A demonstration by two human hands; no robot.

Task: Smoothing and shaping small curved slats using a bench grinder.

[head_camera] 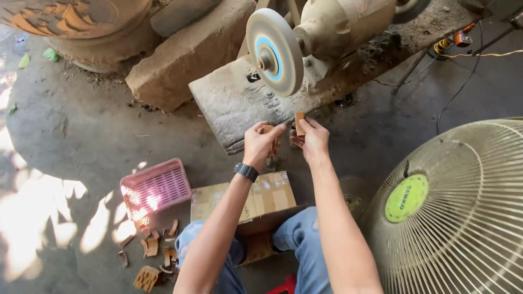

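From the head camera, looking down past 2 bare forearms, the left hand [261, 142] is curled closed around a small brown wooden piece [267, 129], with only the piece's top edge showing above the fingers. The right hand [310, 139] pinches a second small wooden block [299, 123] upright between thumb and fingertips, its top end standing clear of the hand. Both hands are raised side by side, close together, just below the round grinding wheel [274, 51] of a dusty bench grinder [343, 24], which sits on a worn slab base [234, 103]; neither block touches the wheel. A black wristwatch [246, 171] sits on the left wrist. Below the hands, between the person's knees in blue jeans [302, 234], lies a flat cardboard box [245, 198]. To the left of the box a pink plastic basket [156, 188] rests on the concrete floor [81, 130], and near it lie scattered wooden offcuts [155, 245]. At the right edge stands a large fan [457, 218] with a pale wire guard and a green hub. A big stone block [185, 54] lies behind the grinder on the left, and cables [468, 54] trail across the floor at upper right.
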